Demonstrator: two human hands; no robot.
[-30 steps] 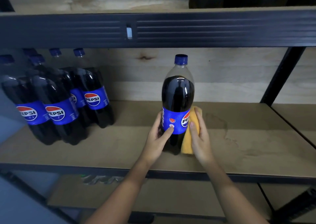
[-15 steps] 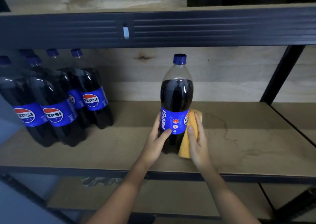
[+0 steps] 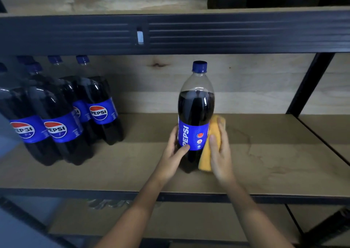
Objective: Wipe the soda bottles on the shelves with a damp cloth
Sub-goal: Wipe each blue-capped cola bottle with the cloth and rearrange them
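Nearest you, your left hand [image 3: 175, 149] grips the lower body of the bottle [image 3: 196, 115], thumb curled across the bottom edge of its blue label. At the bottle's three o'clock, your right hand [image 3: 219, 149] presses the yellow cloth [image 3: 210, 145] flat against its side, fingers fairly straight rather than clenched. The bottle stands upright near the middle of the shelf [image 3: 265, 162].

You look to be mid-wipe on this one. The next move likely calls for turning the bottle with your left hand so the cloth meets the unwiped side, then working up toward the cap [image 3: 199, 66].

Farther off, at nine to ten o'clock, the other bottles [image 3: 62, 115] stand clustered, well apart.
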